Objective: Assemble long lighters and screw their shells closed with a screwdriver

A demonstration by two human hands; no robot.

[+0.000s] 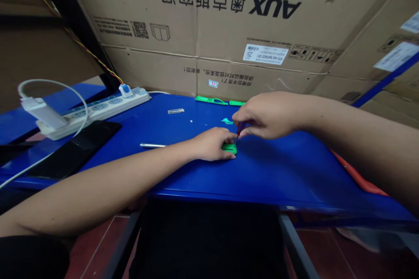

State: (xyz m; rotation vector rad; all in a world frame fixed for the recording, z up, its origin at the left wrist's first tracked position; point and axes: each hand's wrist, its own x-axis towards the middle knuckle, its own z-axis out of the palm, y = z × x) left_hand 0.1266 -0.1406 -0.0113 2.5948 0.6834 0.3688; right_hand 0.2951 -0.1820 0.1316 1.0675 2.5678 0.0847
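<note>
My left hand (214, 144) pins a small green plastic part (229, 148) against the blue table, its fingers closed about the part's left side. In my right hand (262, 115) is a screwdriver (240, 130) with a dark red handle, held in a pinch. The screwdriver points down and its tip meets the green part near the right end. What the tip sits in is too small to make out. Beyond my hands lie a long green plastic piece (211, 100), another green piece (237, 103) partly behind my right hand, and a small teal-green piece (227, 120).
A clear piece (176, 111) and a silver rod (152, 145) lie on the blue table (196, 178). To the left are a white power strip (98, 109), a plugged-in charger with cable and a black phone (77, 148). A large cardboard box (212, 30) stands behind; something orange-red (360, 176) is at right.
</note>
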